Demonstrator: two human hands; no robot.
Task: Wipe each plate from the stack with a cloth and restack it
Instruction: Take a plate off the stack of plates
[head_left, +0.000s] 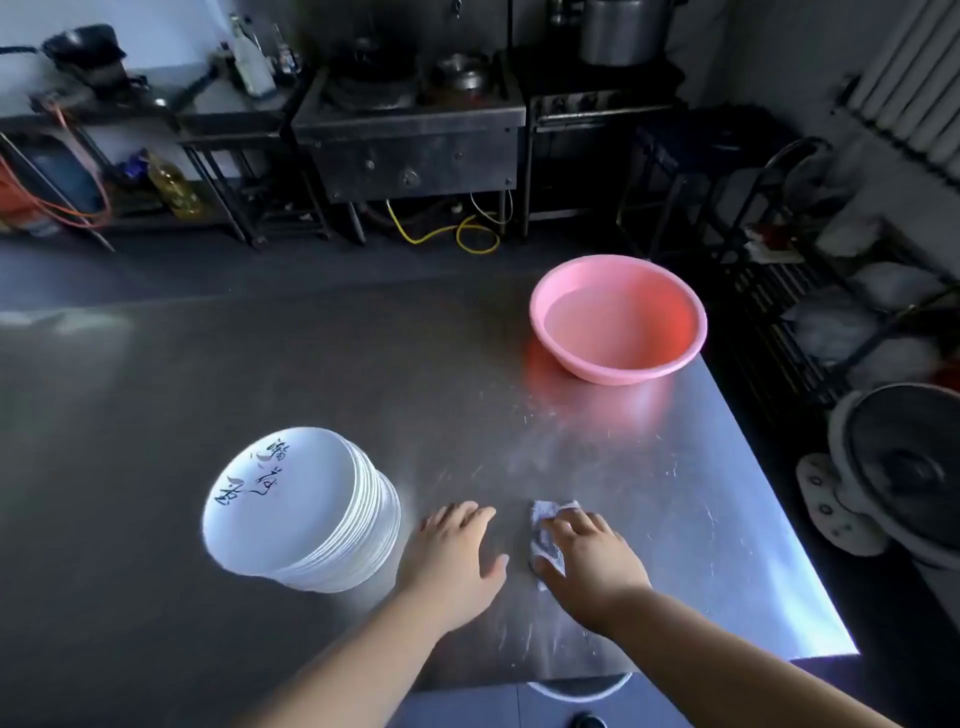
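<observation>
Stainless steel table (260, 364), seen from the head camera.

Stack of white plates (301, 512) set at the near left of the table, within easy reach of the left hand. The stack leans slightly, rims fanned toward the right. Black brush-style lettering is seen on the top plate's face. No second stack is present, so the restacking is judged not yet begun.

Left hand (460, 551) laid flat on the bare table just beside the stack, fingers straight and spread, nothing held. Its position between stack and cloth is judged as a ready posture for lifting the top plate.

Right hand (587, 556) pressed down on a small crumpled cloth (545, 540), pale with a bluish pattern. The fingers are extended over it rather than curled round it; the cloth is pinned flat to the table, not lifted. Smears on the steel around it suggest a damp cloth.

Pink plastic basin (618, 319) placed at the far right of the table, well apart from the plates, with water in it. It is judged to be there for wetting or rinsing the cloth, kept on the cloth hand's side.

Free steel is left between stack and basin, probably meant for the wiped plates.
</observation>
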